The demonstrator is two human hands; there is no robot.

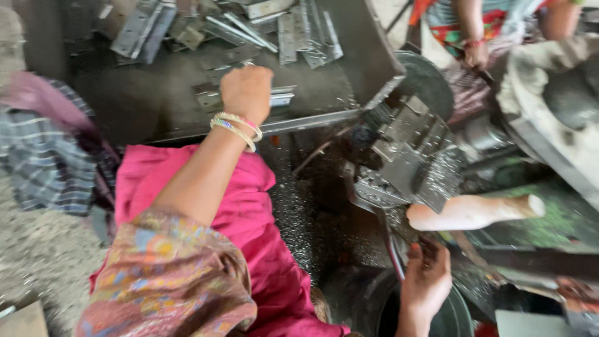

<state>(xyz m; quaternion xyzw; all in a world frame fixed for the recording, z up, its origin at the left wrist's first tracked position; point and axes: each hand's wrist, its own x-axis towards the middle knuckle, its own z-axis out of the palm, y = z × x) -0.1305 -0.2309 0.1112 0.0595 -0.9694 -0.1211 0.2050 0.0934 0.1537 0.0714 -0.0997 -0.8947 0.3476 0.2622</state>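
Note:
My left hand [246, 92], with bangles at the wrist, reaches out over a dark metal tray [324, 118]. It is closed in a fist on a shiny metal channel piece [282, 98] that sticks out to its right. My right hand [425, 278] is low at the right, below a greasy press machine [405, 159]. Its fingers are loosely curled beside a thin metal bar [392, 246]. The blur hides whether it grips anything.
Several flat metal strips and hinges [293, 34] lie piled at the tray's far side. A pale wooden handle [474, 212] juts right from the machine. Metal filings [296, 212] cover the floor. A dark round bucket [449, 315] sits under my right hand. Another person's hand [476, 55] works top right.

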